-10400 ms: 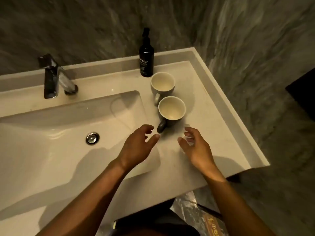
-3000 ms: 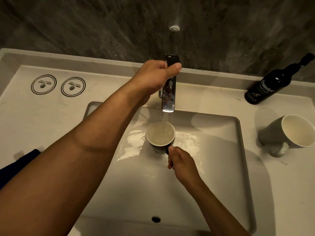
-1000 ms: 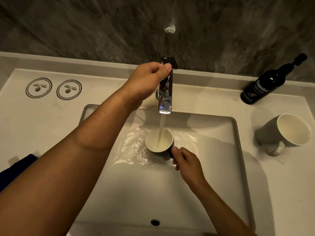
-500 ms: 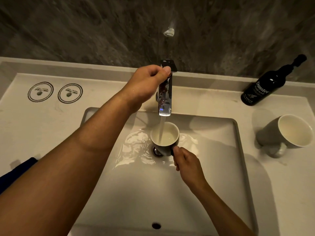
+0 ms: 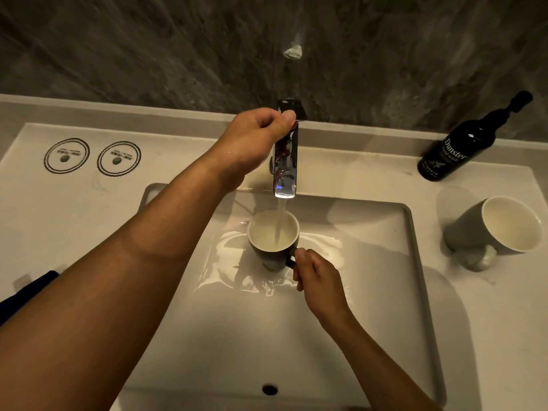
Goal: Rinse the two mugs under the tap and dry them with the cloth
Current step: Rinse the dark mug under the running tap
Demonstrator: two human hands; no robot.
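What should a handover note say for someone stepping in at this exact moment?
Left hand grips the tap lever; water is running.
Right hand holds the dark mug by its handle, upright under the stream in the sink, filling.
The grey mug stands on the counter to the right, near the soap bottle, not yet rinsed.
A dark blue cloth shows at the left edge.
Done: first rinse under way.
Left: empty this mug, rinse the grey one, shut off the tap, dry both.
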